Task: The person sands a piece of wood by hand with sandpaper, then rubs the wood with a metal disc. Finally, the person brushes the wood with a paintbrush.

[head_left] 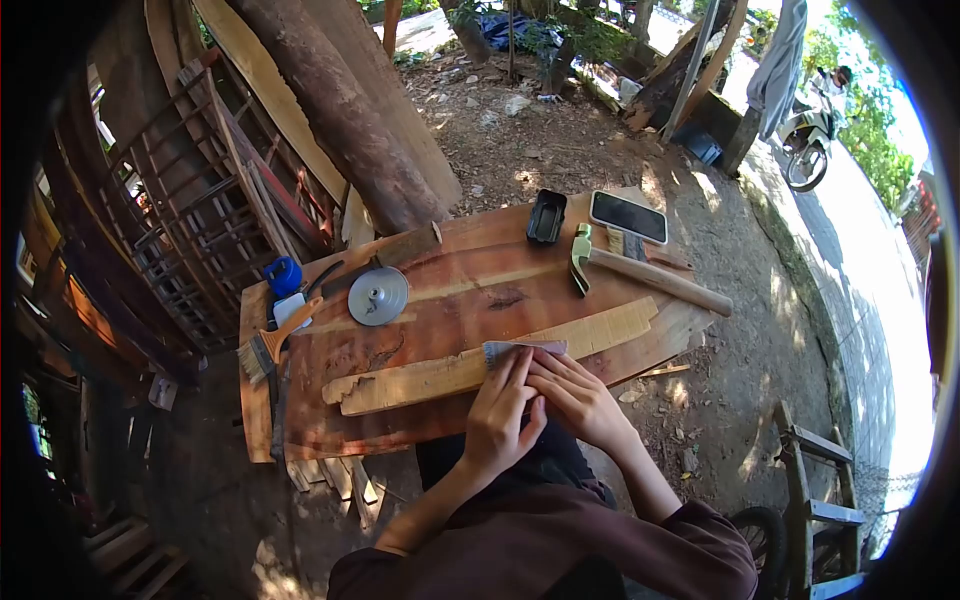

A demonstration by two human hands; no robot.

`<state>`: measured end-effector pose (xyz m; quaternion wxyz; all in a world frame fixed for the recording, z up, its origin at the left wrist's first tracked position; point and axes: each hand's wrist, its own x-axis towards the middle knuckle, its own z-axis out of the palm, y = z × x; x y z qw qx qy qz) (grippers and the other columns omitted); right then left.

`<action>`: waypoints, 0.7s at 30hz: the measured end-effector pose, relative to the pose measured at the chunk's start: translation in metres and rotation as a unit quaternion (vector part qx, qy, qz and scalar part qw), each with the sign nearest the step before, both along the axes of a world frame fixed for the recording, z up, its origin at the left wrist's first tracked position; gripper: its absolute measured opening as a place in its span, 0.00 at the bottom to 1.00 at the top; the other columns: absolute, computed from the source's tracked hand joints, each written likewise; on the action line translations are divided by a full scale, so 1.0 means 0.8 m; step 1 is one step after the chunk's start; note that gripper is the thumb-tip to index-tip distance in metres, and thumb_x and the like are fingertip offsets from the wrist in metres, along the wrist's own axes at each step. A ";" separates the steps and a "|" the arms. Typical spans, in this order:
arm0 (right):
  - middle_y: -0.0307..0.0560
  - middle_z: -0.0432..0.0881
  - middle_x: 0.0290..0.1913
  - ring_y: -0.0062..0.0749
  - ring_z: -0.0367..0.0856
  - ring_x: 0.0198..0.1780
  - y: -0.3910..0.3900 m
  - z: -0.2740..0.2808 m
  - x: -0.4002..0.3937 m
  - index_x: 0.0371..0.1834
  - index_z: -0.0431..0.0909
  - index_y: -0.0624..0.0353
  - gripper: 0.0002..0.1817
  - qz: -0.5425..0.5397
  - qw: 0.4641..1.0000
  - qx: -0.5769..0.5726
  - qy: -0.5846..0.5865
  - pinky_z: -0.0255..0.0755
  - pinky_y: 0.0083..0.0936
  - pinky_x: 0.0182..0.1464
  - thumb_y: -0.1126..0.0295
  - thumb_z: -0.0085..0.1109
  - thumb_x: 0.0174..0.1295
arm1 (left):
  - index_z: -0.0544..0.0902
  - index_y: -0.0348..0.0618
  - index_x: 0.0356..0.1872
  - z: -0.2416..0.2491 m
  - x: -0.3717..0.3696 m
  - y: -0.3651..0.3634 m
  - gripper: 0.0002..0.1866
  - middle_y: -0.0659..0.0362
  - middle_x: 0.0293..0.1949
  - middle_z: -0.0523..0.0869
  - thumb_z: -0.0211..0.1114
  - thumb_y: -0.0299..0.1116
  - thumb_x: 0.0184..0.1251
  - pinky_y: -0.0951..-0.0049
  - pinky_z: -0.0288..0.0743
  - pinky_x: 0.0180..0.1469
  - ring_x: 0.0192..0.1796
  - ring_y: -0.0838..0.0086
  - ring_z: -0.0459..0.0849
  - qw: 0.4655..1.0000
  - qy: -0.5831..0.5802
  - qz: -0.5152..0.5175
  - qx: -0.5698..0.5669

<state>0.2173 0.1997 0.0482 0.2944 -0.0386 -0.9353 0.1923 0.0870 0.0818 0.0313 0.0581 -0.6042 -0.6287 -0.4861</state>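
A piece of sandpaper (526,348), greyish with a printed-looking left edge, lies at the near edge of the long pale wood strip (440,378). Fingers of my left hand (497,418) are closed on its left part. On its right part press the fingers of my right hand (580,400), held close together. My two hands meet at the fingertips and hide the sheet's lower side. Beneath the strip is a broad reddish wooden slab (450,290).
On the slab are a hammer (650,280), a phone (628,217), a black tray (546,217), a metal disc (378,296) and a paintbrush (280,335). A blue-capped bottle (285,275) stands at the left. A log (330,100) leans behind; a wooden ladder (815,490) is at right.
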 end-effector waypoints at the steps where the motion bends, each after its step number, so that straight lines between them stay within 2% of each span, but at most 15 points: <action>1: 0.59 0.80 0.65 0.49 0.75 0.72 -0.006 -0.003 -0.009 0.60 0.78 0.67 0.21 0.008 1.000 0.004 0.000 0.69 0.47 0.73 0.74 0.61 0.63 | 0.78 0.32 0.39 0.000 -0.007 -0.009 0.07 0.38 0.63 0.81 0.65 0.24 0.65 0.53 0.75 0.66 0.67 0.44 0.79 1.000 0.003 0.009 -0.005; 2: 0.61 0.79 0.65 0.51 0.74 0.72 -0.011 -0.009 -0.018 0.61 0.77 0.67 0.22 0.035 0.999 0.001 0.007 0.68 0.47 0.74 0.73 0.61 0.63 | 0.78 0.32 0.39 -0.001 -0.014 -0.017 0.07 0.38 0.63 0.81 0.65 0.24 0.65 0.53 0.75 0.66 0.67 0.44 0.79 1.000 0.006 0.005 -0.001; 5: 0.59 0.80 0.65 0.50 0.75 0.72 -0.034 -0.015 -0.054 0.61 0.76 0.69 0.22 0.085 0.996 0.000 0.020 0.66 0.47 0.75 0.71 0.60 0.65 | 0.77 0.33 0.37 -0.011 -0.034 -0.057 0.05 0.38 0.65 0.80 0.63 0.25 0.68 0.50 0.74 0.67 0.69 0.42 0.77 0.996 0.020 0.082 -0.002; 7: 0.58 0.80 0.65 0.49 0.75 0.72 -0.048 -0.022 -0.078 0.60 0.76 0.70 0.22 0.108 0.993 0.003 0.052 0.65 0.47 0.76 0.70 0.58 0.65 | 0.77 0.33 0.38 -0.007 -0.048 -0.078 0.05 0.38 0.65 0.81 0.62 0.25 0.68 0.50 0.74 0.67 0.68 0.42 0.78 0.993 0.035 0.113 -0.024; 10: 0.58 0.81 0.64 0.50 0.75 0.72 -0.061 -0.023 -0.094 0.57 0.77 0.69 0.20 0.119 0.991 0.003 0.060 0.65 0.46 0.76 0.68 0.59 0.66 | 0.76 0.33 0.38 -0.013 -0.055 -0.086 0.06 0.39 0.64 0.82 0.59 0.27 0.71 0.50 0.73 0.67 0.67 0.42 0.80 0.989 0.031 0.144 -0.001; 15: 0.62 0.82 0.61 0.51 0.75 0.71 -0.040 -0.017 -0.056 0.58 0.77 0.69 0.20 0.060 0.997 0.010 0.044 0.66 0.46 0.75 0.69 0.59 0.66 | 0.75 0.33 0.37 -0.005 -0.028 -0.045 0.06 0.38 0.63 0.82 0.58 0.27 0.70 0.49 0.74 0.66 0.65 0.41 0.80 0.995 0.020 0.100 0.011; 20: 0.60 0.81 0.63 0.52 0.75 0.72 -0.009 -0.023 0.006 0.61 0.77 0.69 0.21 -0.002 0.999 0.021 0.037 0.66 0.47 0.75 0.72 0.61 0.67 | 0.75 0.33 0.34 -0.006 0.013 -0.003 0.06 0.36 0.64 0.80 0.60 0.26 0.69 0.48 0.74 0.67 0.66 0.40 0.79 0.999 0.028 0.028 0.016; 21: 0.58 0.82 0.63 0.53 0.75 0.71 -0.007 -0.020 0.012 0.62 0.77 0.68 0.20 -0.010 0.999 0.019 0.034 0.67 0.47 0.75 0.72 0.62 0.68 | 0.77 0.30 0.41 -0.006 0.019 0.002 0.08 0.37 0.65 0.80 0.59 0.27 0.71 0.50 0.73 0.67 0.67 0.41 0.79 0.999 0.030 0.023 0.014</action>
